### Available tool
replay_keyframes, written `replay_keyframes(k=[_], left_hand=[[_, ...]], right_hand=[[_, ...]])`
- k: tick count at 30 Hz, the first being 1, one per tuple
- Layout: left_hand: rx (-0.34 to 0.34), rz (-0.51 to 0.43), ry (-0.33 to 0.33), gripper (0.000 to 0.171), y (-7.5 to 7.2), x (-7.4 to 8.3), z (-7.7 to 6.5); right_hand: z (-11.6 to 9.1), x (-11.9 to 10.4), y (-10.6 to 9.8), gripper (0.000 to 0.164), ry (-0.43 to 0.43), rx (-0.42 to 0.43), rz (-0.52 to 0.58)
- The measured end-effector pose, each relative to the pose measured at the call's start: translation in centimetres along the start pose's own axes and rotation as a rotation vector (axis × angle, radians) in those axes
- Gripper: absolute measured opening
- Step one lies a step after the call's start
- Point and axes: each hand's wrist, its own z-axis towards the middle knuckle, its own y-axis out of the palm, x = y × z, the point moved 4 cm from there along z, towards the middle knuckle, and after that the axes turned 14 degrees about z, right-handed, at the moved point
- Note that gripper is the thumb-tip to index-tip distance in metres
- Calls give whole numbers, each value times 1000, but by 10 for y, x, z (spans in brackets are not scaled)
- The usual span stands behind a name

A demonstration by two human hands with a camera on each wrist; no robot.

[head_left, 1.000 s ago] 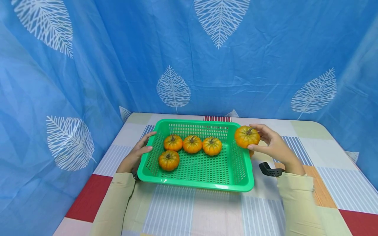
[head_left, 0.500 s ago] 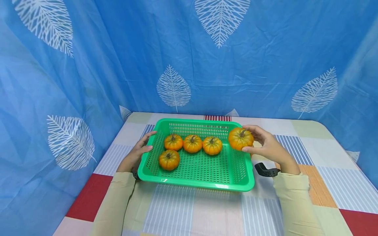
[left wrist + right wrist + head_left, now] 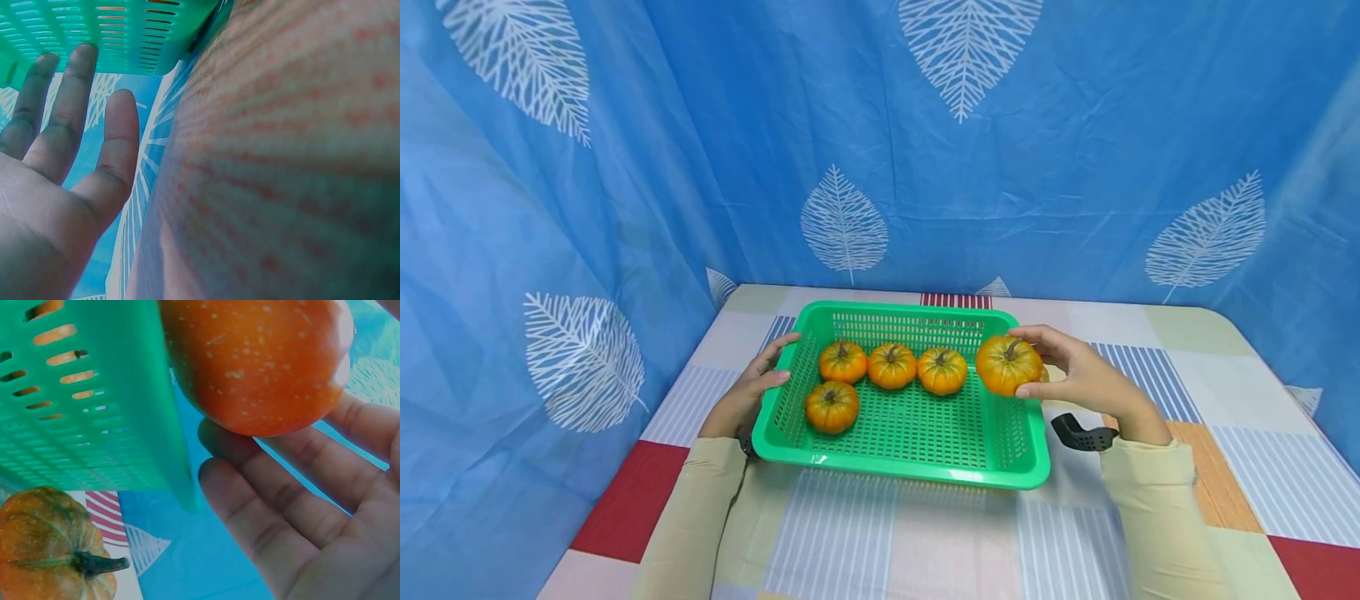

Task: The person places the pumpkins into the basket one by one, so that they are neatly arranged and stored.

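My right hand (image 3: 1078, 375) holds a small orange pumpkin (image 3: 1008, 365) by its side, thumb in front and fingers behind. The pumpkin overlaps the right wall of the green plastic basket (image 3: 917, 477), stem up. From the right wrist the pumpkin's smooth underside (image 3: 262, 369) shows close to the basket's wall (image 3: 144, 425). My left hand (image 3: 748, 392) is at the basket's left rim; in the left wrist view, straight fingers (image 3: 65, 119) reach up to the slotted wall (image 3: 125, 37). Inside the basket, several pumpkins (image 3: 891, 367) sit in a row at the back, with one pumpkin (image 3: 832, 407) in front at left.
Outside the basket, another pumpkin (image 3: 50, 550) with a dark stem lies on the table, mostly hidden behind my right hand in the head view. A patchwork cloth (image 3: 955, 542) covers the table. Blue leaf-patterned curtain (image 3: 917, 233) hangs behind and at the sides.
My right hand has carried the pumpkin left across the basket's right rim, then slightly lower in view. The left hand and the pumpkins inside the basket stay as they were.
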Motion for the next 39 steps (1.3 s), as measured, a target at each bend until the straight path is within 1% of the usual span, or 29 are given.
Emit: replay_keyframes(k=[5, 8, 13, 19, 23, 26, 29, 33, 39], left_hand=[[-27, -64, 3, 71, 0, 0, 0], [-34, -75, 5, 70, 0, 0, 0], [-29, -49, 1, 73, 0, 1, 1], [-9, 21, -12, 77, -1, 1, 2], [-6, 13, -13, 77, -1, 1, 3], [-11, -18, -7, 77, -1, 2, 3], [-12, -23, 0, 77, -1, 1, 3], [-7, -10, -4, 77, -2, -1, 3], [-2, 5, -8, 77, -2, -2, 3]], right_hand=[[5, -6, 2, 67, 25, -69, -37], [9, -11, 3, 67, 27, -115, -49], [17, -18, 8, 69, 49, -196, -46], [29, -22, 15, 69, 80, -282, -117], [36, -22, 20, 69, 102, -328, -150], [43, -23, 24, 71, 122, -366, -146], [51, -22, 29, 72, 131, -405, -124], [60, -22, 37, 71, 145, -452, -86], [72, -20, 49, 72, 178, -497, -62]])
